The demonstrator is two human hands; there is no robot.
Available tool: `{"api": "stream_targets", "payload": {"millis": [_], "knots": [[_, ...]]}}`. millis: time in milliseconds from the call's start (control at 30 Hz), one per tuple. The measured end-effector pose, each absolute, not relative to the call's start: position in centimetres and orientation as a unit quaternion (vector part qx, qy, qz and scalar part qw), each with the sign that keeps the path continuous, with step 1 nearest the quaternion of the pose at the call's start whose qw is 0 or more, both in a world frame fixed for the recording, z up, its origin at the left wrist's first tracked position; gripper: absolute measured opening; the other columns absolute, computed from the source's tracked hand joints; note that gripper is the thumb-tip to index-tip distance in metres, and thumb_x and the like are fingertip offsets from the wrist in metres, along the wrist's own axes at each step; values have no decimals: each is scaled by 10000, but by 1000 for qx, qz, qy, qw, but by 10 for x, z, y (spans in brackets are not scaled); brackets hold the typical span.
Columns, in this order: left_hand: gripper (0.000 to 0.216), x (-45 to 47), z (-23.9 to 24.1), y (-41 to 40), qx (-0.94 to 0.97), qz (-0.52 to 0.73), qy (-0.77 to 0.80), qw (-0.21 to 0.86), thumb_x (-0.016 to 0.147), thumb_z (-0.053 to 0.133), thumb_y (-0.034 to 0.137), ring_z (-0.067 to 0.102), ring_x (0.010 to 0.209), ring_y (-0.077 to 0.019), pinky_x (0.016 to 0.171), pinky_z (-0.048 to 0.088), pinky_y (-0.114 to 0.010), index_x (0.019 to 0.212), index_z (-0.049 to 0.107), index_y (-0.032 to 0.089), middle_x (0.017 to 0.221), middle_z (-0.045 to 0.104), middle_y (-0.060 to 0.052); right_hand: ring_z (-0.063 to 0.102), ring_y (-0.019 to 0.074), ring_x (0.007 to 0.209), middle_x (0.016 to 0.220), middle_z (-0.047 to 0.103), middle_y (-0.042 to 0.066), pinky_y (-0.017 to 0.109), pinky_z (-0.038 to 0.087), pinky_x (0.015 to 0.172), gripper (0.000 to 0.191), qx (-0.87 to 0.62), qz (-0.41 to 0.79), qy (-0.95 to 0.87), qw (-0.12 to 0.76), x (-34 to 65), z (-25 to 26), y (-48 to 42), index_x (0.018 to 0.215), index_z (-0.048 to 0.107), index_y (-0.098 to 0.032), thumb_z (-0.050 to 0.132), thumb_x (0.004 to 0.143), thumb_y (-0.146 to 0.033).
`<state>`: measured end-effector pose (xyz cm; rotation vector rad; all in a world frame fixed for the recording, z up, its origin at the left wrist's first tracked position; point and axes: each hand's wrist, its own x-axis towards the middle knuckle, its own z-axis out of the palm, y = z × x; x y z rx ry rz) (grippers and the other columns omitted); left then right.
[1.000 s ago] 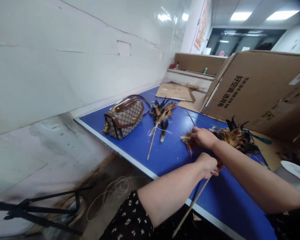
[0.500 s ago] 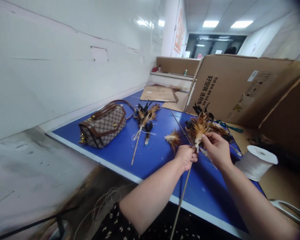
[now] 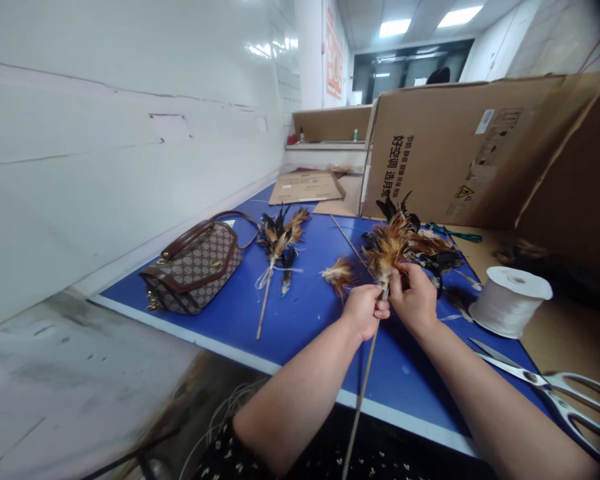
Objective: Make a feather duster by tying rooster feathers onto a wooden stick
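Note:
My left hand (image 3: 366, 311) is closed around a thin stick (image 3: 362, 393), just below the feather bunch (image 3: 390, 243) at its top. The stick slants down past the table edge toward me. My right hand (image 3: 414, 297) pinches the pale base of the brown and black feathers, close beside the left fingertips. Its fingertips are partly hidden by the bunch. Left of my hands lie a small loose tuft of feathers (image 3: 339, 273) and another feathered stick (image 3: 276, 248) with white string tied round it. More dark feathers (image 3: 437, 257) lie behind my right hand.
A white spool (image 3: 511, 303) and open scissors (image 3: 535, 378) are at the right. A patterned handbag (image 3: 194, 267) rests at the left on the blue table (image 3: 300, 327). A large cardboard box (image 3: 440, 147) stands behind, with a flat cardboard piece (image 3: 307, 187) farther back.
My right hand has come in closer to the feather base and lower. The view has shifted, bringing the scissors fully into sight. My left hand keeps its hold on the stick.

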<state>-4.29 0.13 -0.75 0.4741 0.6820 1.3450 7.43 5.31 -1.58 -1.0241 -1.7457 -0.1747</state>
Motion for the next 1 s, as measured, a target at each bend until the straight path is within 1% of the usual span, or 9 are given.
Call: {"api": "stream_targets", "payload": {"millis": [100, 233, 400, 533, 633, 700, 767, 900, 1000], "knots": [[369, -43, -8, 1, 218, 610, 306, 697, 717, 834, 291, 350, 485, -30, 445, 154, -178, 726, 492, 153, 648, 431, 35, 672, 227, 787, 878, 700, 73, 323, 510, 690, 138, -424, -86, -739, 516, 74, -15, 52, 1014, 629, -205, 546, 978, -310], [534, -42, -10, 0, 256, 613, 306, 682, 598, 944, 408, 343, 506, -25, 452, 161, -178, 687, 485, 149, 622, 399, 53, 667, 221, 794, 886, 694, 70, 318, 512, 695, 129, -411, -83, -746, 517, 76, -15, 51, 1021, 625, -204, 548, 980, -300], [567, -40, -10, -3, 291, 606, 319, 668, 600, 938, 469, 319, 503, -18, 462, 155, -185, 689, 476, 152, 613, 395, 63, 666, 229, 825, 928, 699, 77, 337, 524, 730, 152, -420, -31, -741, 523, 76, -9, 45, 1042, 624, -221, 529, 987, -326], [553, -41, -4, -8, 317, 607, 348, 641, 640, 905, 519, 322, 501, -17, 463, 168, -190, 733, 512, 140, 653, 465, 35, 645, 232, 837, 987, 679, 96, 367, 534, 777, 168, -420, 4, -686, 594, 87, 6, 39, 1049, 632, -221, 559, 969, -350], [546, -44, 2, -10, 339, 612, 355, 621, 667, 884, 542, 317, 496, -19, 458, 177, -196, 813, 585, 110, 669, 479, 29, 629, 243, 853, 944, 661, 97, 387, 523, 815, 148, -416, -2, -647, 639, 102, 13, 37, 955, 633, -221, 564, 963, -352], [557, -47, 8, -10, 345, 619, 360, 607, 671, 878, 556, 307, 488, -18, 455, 178, -197, 841, 603, 103, 662, 468, 36, 626, 239, 819, 868, 661, 79, 379, 513, 801, 191, -423, 24, -654, 627, 108, 13, 36, 868, 628, -230, 550, 975, -368], [563, -48, 16, -11, 351, 625, 367, 593, 670, 875, 563, 306, 484, -17, 453, 181, -195, 851, 603, 105, 665, 472, 35, 632, 231, 767, 807, 671, 62, 356, 507, 738, 251, -425, 90, -683, 587, 109, 11, 35, 823, 629, -237, 532, 988, -401], [540, -43, 37, -15, 391, 615, 375, 573, 702, 851, 557, 309, 484, -20, 446, 179, -193, 860, 589, 113, 672, 463, 39, 652, 213, 727, 812, 710, 32, 315, 509, 674, 267, -369, 245, -724, 528, 103, 14, 28, 942, 656, -235, 505, 1001, -448], [522, -36, 50, -19, 421, 596, 385, 566, 727, 830, 555, 308, 483, -21, 440, 181, -192, 860, 566, 125, 676, 452, 44, 632, 194, 712, 794, 706, 20, 296, 495, 671, 287, -331, 278, -739, 517, 105, 24, 22, 937, 669, -222, 498, 1005, -442]]}}
